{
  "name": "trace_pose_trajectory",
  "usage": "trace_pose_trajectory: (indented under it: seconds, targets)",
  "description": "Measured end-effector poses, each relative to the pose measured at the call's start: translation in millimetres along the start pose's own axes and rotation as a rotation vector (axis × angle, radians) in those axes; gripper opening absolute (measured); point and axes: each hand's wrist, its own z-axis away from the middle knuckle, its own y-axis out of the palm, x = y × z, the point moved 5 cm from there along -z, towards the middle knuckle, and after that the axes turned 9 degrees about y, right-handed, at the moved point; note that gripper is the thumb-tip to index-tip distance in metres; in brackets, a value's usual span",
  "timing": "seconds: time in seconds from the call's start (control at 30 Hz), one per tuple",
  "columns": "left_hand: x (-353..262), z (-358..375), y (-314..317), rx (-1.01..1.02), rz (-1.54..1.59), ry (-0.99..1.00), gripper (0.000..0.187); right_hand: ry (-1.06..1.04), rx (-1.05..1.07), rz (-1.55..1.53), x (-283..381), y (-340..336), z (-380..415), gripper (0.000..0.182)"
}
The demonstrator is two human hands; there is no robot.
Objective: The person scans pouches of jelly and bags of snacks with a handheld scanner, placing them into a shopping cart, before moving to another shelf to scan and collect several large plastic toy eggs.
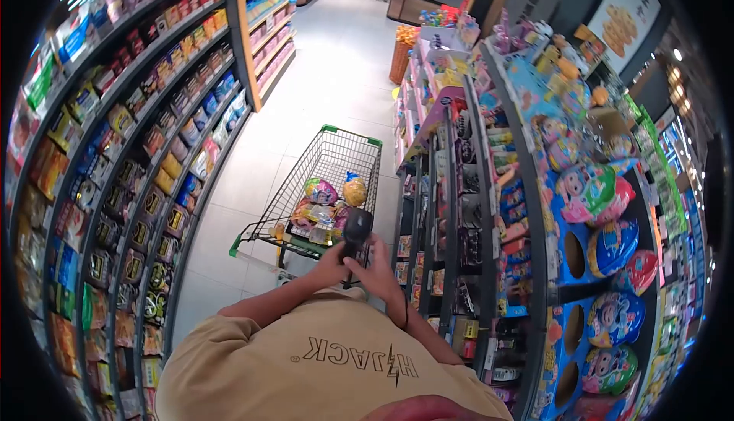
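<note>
A black handheld barcode scanner (357, 227) is held in front of my chest, its rounded head up and its handle pointing down toward me. My left hand (329, 266) is closed around the handle from the left. From the other side my right hand (374, 266) grips it too, thumb lying across the handle. Just beyond my hands stands a wire shopping cart (294, 169) with green corners and a green handle. Inside it lie several colourful wrapped packages (319, 193) and a round yellow package with a blue top (354, 190).
Packed snack shelves (145, 191) line the left side. On the right are shelves of small goods (501, 191) and a blue display stand with large egg-shaped packages (613, 247). A tiled aisle (336, 46) runs ahead, past an orange basket (401, 54).
</note>
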Motion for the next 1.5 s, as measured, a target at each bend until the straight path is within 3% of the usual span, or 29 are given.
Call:
trace_pose_trajectory:
  seconds: [0.07, 0.13, 0.23, 0.27, 0.37, 0.43, 0.5, 0.63, 0.77, 0.87, 0.93, 1.0, 1.17, 1.3, 1.37, 1.5]
  targets:
    - [-4.0, -1.1, -50.3, -0.251, 0.018, -0.15, 0.032, -0.069, -0.076, 0.026, -1.3, 18.3, -23.8, 0.076]
    - [13.6, -1.2, -100.8, -0.47, 0.3, -0.176, 0.023, 0.025, -0.175, 0.069, -3.4, 24.4, -48.4, 0.062]
    - [8.1, 1.8, -172.3, -0.793, 0.288, -0.173, 0.016, 0.083, -0.336, 0.12, -37.2, 31.2, -87.6, 0.048]
    - [38.7, 5.0, -199.1, -0.903, 0.333, -0.163, 0.015, 0.087, -0.362, 0.112, -47.7, 32.1, -98.4, 0.045]
    - [51.8, 24.6, -254.7, -1.059, 0.229, -0.166, 0.016, 0.07, -0.439, 0.118, -79.4, 35.2, -122.9, 0.035]
    - [60.8, 33.6, -278.2, -1.047, 0.187, -0.159, 0.017, 0.131, -0.439, -0.029, -108.0, 40.5, -137.2, 0.03]
    - [63.6, 38.6, -291.0, -0.974, 0.092, -0.153, 0.022, 0.145, -0.512, 0.08, -105.6, 44.3, -142.2, 0.028]
    - [66.6, 37.2, -294.8, -0.766, 0.058, -0.161, 0.053, 0.179, -0.515, 0.18, -129.7, 54.1, -158.5, 0.026]
    - [81.3, 38.8, -295.1, -0.721, 0.267, -0.224, 0.048, 0.235, -0.459, 0.274, -152.2, 63.7, -175.8, 0.024]
    - [97.8, 42.4, -307.8, -0.808, 0.297, -0.179, 0.043, 0.278, -0.433, 0.315, -180.8, 68.1, -195.4, 0.025]
    - [121.1, 52.8, -335.9, -0.926, 0.145, -0.159, 0.032, 0.311, -0.429, 0.32, -205.2, 69.8, -211.5, 0.025]
    - [97.5, 45.7, -339.8, -1.08, 0.1, -0.097, 0.024, 0.357, -0.423, 0.307, -237.2, 73.7, -226.4, 0.026]
    - [163.5, 67.4, -327.3, -0.885, -0.048, -0.261, 0.025, 0.553, -0.311, 0.393, -313.8, 102.9, -262.9, 0.026]
    - [178.1, 78.5, -295.0, -0.863, -0.188, -0.284, 0.026, 0.525, -0.177, 0.406, -381.1, 142.2, -294.7, 0.036]
    - [194.7, 93.7, -291.4, -0.849, -0.336, -0.235, 0.017, 0.472, -0.098, 0.546, -422.8, 171.8, -307.8, 0.041]
    - [178.3, 79.3, -281.7, -0.772, -0.401, -0.329, 0.016, 0.423, 0.165, 0.774, -475.6, 226.4, -331.1, 0.042]
